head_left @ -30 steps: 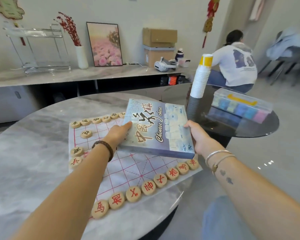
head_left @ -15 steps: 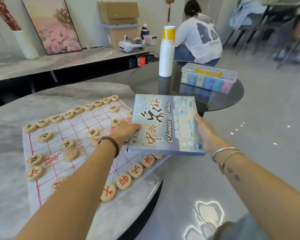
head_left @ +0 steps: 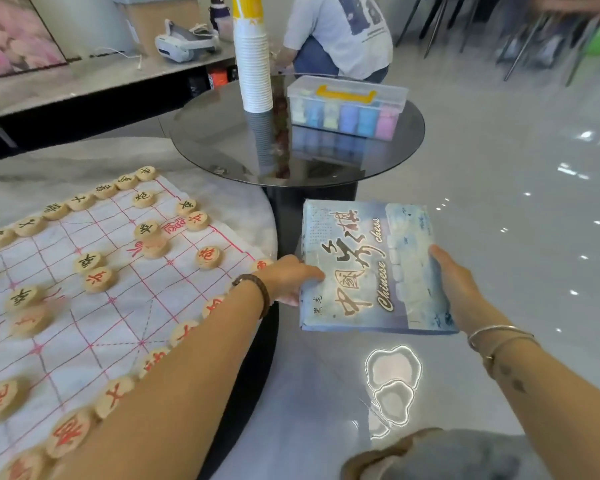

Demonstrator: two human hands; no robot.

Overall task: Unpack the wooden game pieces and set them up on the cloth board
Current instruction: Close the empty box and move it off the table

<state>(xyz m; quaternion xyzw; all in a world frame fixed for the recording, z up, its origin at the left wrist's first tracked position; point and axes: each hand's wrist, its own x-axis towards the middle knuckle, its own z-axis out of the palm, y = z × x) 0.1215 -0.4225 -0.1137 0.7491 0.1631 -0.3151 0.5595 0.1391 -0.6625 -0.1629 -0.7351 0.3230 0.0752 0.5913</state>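
I hold a flat blue Chinese chess box (head_left: pixel 371 265) with both hands, out past the right rim of the marble table and above the floor. My left hand (head_left: pixel 291 278) grips its left edge and my right hand (head_left: pixel 454 282) grips its right edge. The white cloth board (head_left: pixel 94 306) with a red grid lies on the marble table (head_left: pixel 222 199). Several round wooden pieces stand on it: black-lettered ones (head_left: pixel 80 201) along the far edge, red-lettered ones (head_left: pixel 113 398) along the near edge, and a few on inner points (head_left: pixel 208 257). My left forearm hides some near pieces.
A low round black glass table (head_left: pixel 222 140) stands right behind the box, bearing a tall stack of paper cups (head_left: pixel 255 64) and a clear plastic case (head_left: pixel 347 102) of coloured items. A person crouches beyond it (head_left: pixel 343 32). Glossy floor lies to the right.
Both hands have carried the box from above the board to the right, off the marble table's edge and lower. My view has turned right and down.
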